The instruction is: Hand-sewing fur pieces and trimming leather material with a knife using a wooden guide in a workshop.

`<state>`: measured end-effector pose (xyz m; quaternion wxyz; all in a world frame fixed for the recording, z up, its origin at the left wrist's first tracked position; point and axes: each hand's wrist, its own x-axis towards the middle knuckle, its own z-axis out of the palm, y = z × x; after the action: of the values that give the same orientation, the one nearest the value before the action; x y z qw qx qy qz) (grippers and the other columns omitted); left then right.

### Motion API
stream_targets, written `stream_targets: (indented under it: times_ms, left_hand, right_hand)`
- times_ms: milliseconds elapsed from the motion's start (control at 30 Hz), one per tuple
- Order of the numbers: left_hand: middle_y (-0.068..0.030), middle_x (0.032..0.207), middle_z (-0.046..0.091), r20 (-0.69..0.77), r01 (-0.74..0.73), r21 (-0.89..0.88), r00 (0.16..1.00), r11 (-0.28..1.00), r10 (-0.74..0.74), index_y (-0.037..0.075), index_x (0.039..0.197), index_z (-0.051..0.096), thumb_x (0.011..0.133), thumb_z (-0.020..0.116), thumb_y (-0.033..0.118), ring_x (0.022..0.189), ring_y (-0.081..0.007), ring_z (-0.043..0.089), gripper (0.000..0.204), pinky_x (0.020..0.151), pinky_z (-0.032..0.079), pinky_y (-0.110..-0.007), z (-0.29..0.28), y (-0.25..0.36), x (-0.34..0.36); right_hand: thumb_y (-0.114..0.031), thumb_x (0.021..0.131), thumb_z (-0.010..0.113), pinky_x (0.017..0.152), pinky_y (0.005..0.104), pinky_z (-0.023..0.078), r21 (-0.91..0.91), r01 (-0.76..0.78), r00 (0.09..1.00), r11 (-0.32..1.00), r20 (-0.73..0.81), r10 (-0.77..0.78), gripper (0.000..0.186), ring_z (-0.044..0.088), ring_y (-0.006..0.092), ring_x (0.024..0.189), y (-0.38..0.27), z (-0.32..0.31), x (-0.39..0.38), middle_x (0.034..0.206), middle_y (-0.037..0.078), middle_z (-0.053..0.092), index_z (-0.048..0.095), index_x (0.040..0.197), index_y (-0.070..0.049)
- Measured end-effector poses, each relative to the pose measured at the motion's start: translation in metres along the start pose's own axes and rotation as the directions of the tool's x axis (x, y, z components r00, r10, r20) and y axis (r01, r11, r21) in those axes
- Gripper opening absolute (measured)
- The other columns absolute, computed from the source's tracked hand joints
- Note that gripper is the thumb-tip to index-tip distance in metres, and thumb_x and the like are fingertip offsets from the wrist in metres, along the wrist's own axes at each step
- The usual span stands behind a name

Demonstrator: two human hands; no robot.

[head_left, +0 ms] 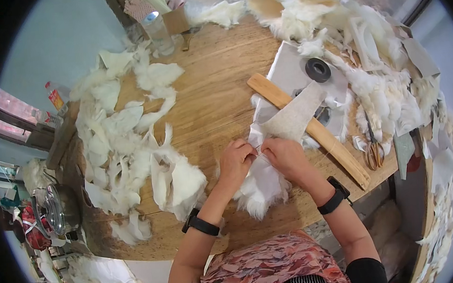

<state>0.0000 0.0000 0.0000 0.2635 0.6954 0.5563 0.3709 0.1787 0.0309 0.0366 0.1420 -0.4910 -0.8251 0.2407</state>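
My left hand [238, 163] and my right hand [284, 159] meet near the table's front middle, fingers pinched on a white fur piece [262, 186] with pale backing. Whether a small tool sits between my fingertips is too small to tell. Just beyond my fingers lies a pale felt-like cut piece [298, 112], resting across a long wooden bar [344, 159]. Under the bar is a white board [290, 67] with a black roll [317, 69] on it. To the right of the bar lie scissors [374, 154].
Fur scraps [120, 139] cover the left of the wooden table [210, 73], and more fur [371, 87] is heaped right and back. A clear jar [159, 35] stands at the back. A bottle [56, 96] is at the left edge, a metal pot [59, 208] beside the table.
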Motion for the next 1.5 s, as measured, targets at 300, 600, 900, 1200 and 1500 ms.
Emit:
stream_targets:
  times_ms: [300,600,900,1200,1500]
  left_hand:
    - [-0.0062,0.087,0.061,-0.005,0.023,-0.033,1.0,0.999,-0.023,0.006,0.08,0.067,0.069,0.072,-0.003,0.089,-0.0276,0.057,0.015,0.076,0.047,-0.036,-0.005,-0.001,-0.001]
    - [-0.0061,0.086,0.061,0.015,0.043,-0.06,0.999,0.997,-0.042,0.006,0.081,0.069,0.069,0.071,-0.003,0.087,-0.026,0.057,0.016,0.075,0.046,-0.035,-0.002,-0.007,-0.001]
    - [-0.0062,0.084,0.063,0.011,0.031,-0.122,0.999,0.992,-0.03,0.005,0.078,0.068,0.067,0.07,-0.005,0.085,-0.0251,0.059,0.015,0.073,0.047,-0.033,0.001,-0.014,0.001]
    - [-0.006,0.082,0.064,0.063,0.096,-0.2,0.994,0.975,-0.085,0.005,0.078,0.07,0.066,0.074,0.0,0.086,-0.0255,0.059,0.014,0.076,0.048,-0.035,0.002,-0.018,0.002]
    - [-0.0057,0.084,0.064,0.038,0.1,-0.146,0.995,0.984,-0.095,0.005,0.082,0.069,0.066,0.076,0.001,0.086,-0.0283,0.059,0.018,0.074,0.048,-0.036,0.006,-0.018,0.001]
  right_hand:
    - [-0.019,0.089,0.058,0.07,0.048,0.049,0.115,0.007,1.0,0.993,-0.03,-0.004,0.012,0.065,0.0373,0.082,0.003,0.004,0.006,0.083,0.017,0.067,0.064,0.088,-0.008]
    - [-0.03,0.085,0.066,0.072,0.0453,0.05,0.045,0.085,0.992,0.995,0.086,-0.088,0.026,0.064,0.0351,0.085,-0.005,-0.005,0.002,0.091,0.014,0.067,0.059,0.096,-0.007]
    - [-0.026,0.081,0.069,0.068,0.0449,0.051,-0.02,0.025,0.987,1.0,0.159,-0.021,0.044,0.066,0.0355,0.077,-0.008,-0.005,0.003,0.084,0.015,0.068,0.051,0.118,-0.009]
    - [-0.019,0.084,0.061,0.06,0.0506,0.05,-0.008,0.146,0.966,0.989,0.219,-0.141,0.068,0.066,0.0371,0.073,-0.007,0.002,0.007,0.082,0.016,0.068,0.03,0.144,-0.014]
    - [-0.019,0.087,0.062,0.052,0.0379,0.05,-0.255,0.291,0.937,0.922,-0.116,-0.328,0.031,0.064,0.0279,0.066,-0.002,0.017,-0.018,0.086,0.006,0.059,0.055,0.118,-0.015]
